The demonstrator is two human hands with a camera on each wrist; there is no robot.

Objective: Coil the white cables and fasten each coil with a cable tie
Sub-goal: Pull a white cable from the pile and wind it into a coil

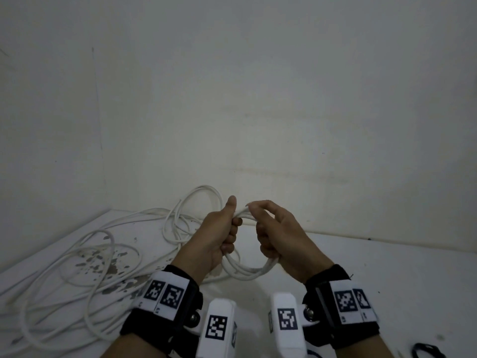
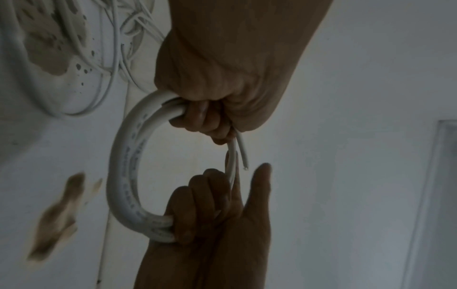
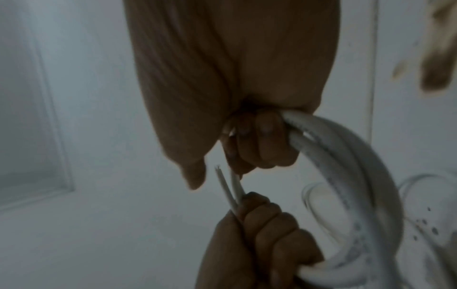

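Both hands are up at lower centre of the head view, the left hand [image 1: 219,236] fisted round one side of a small coil of round white plastic cable [image 1: 245,270] and the right hand [image 1: 277,233] curled round the other side, probably so the turns cannot spring apart before tying. I count about three turns in the coil, with one cut cable end [image 2: 243,156] poking out between the fists. One loose tangle of white cable [image 1: 98,257] sprawls at lower left on the stained white table [image 1: 387,267], and one small black loop, possibly a cable tie [image 1: 426,351], sits at the bottom right edge.
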